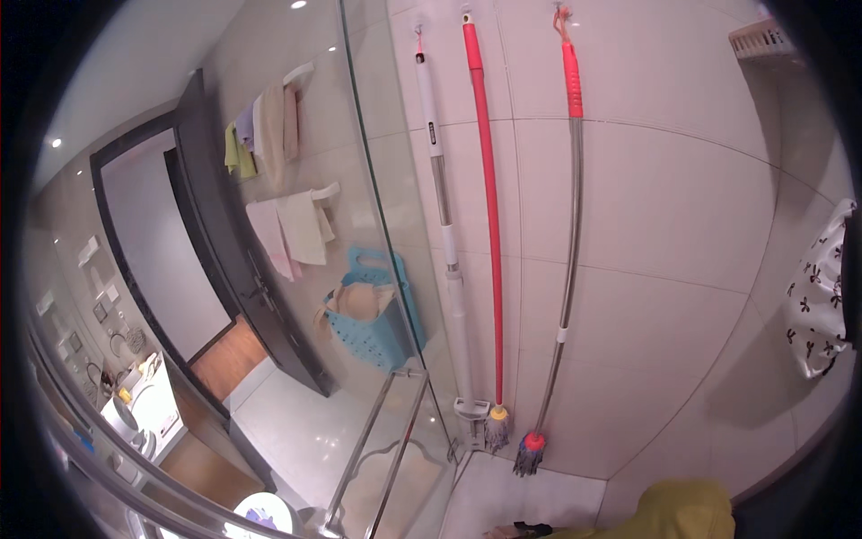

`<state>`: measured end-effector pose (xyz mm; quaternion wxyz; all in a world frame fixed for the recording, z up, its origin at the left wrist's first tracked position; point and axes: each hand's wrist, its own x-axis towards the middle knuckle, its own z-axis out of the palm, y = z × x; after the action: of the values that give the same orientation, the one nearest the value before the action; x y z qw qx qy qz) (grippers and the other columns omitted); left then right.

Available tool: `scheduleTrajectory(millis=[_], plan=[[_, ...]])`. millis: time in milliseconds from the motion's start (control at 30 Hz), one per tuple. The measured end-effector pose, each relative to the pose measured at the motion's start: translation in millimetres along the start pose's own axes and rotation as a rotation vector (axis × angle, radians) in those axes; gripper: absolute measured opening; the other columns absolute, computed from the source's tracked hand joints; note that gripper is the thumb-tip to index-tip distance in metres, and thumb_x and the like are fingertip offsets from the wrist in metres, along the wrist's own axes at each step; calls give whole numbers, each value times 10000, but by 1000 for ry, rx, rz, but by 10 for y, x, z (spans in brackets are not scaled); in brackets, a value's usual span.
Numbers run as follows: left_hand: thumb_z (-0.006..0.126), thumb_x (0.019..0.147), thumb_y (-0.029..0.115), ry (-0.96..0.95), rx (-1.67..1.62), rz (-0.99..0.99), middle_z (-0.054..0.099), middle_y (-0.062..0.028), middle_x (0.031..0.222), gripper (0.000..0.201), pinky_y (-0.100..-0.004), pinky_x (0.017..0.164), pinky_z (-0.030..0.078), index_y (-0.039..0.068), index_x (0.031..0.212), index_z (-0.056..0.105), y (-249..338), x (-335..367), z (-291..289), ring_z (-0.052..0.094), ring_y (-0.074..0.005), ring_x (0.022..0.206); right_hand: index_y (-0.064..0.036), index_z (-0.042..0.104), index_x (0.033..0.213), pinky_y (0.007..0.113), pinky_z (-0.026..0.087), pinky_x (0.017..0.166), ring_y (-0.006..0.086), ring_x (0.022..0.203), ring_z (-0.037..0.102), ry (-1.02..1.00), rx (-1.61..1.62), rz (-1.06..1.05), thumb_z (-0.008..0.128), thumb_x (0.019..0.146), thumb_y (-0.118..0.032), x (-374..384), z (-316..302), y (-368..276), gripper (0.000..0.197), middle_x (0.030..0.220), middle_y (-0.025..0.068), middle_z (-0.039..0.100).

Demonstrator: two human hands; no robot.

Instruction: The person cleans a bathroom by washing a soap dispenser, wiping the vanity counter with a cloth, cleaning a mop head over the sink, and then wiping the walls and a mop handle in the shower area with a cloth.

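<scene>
Neither of my hands shows clearly. An olive-yellow clothed limb [682,510] comes in at the bottom right, and I cannot tell whether it is an arm or a leg. Beside its left end lies a small dark thing [528,529], cut off by the lower edge. Ahead, three long-handled mops hang from wall hooks: a white-and-grey one [449,242], a red-handled one [489,189] and a steel-handled one with a red grip [575,189]. Their heads hang down near the floor, and no hand touches them.
A glass panel [382,180] and a metal rail [400,449] stand left of the mops. Behind the glass are a blue basket [373,332], towels [301,225] and an open dark door [238,242]. A patterned white cloth [819,296] hangs at right, below a wall shelf [763,42].
</scene>
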<state>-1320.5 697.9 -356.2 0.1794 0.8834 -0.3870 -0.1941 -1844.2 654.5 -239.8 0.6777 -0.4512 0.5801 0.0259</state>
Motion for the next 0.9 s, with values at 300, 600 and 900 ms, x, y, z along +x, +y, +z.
scheduleTrajectory(millis=[300, 600, 900], plan=[[532, 933, 353, -16, 46, 12, 630, -286, 969, 429, -480, 790, 446, -53, 1050, 609, -294, 206, 157, 582, -445, 914, -105, 602, 1250, 387, 343, 1026, 218, 1251, 444, -68, 116, 42, 605, 856, -457, -63, 44, 163, 528, 1346, 70, 518], [500, 943, 414, 64, 41, 39, 636, -270, 966, 492, -467, 776, 458, -59, 1000, 620, -741, 436, 685, 588, -427, 888, -107, 605, 1247, 379, 339, 1027, 204, 1262, 431, -405, 217, -14, 623, 858, -430, 117, 21, 673, 506, 1352, 63, 511], [471, 951, 468, 39, 77, 138, 641, -256, 964, 557, -456, 763, 468, -65, 956, 629, -1228, 759, 738, 593, -411, 865, -108, 607, 1244, 371, 335, 1028, 190, 1274, 418, -624, 246, -144, 641, 859, -402, 227, 132, 1265, 486, 1358, 56, 505]])
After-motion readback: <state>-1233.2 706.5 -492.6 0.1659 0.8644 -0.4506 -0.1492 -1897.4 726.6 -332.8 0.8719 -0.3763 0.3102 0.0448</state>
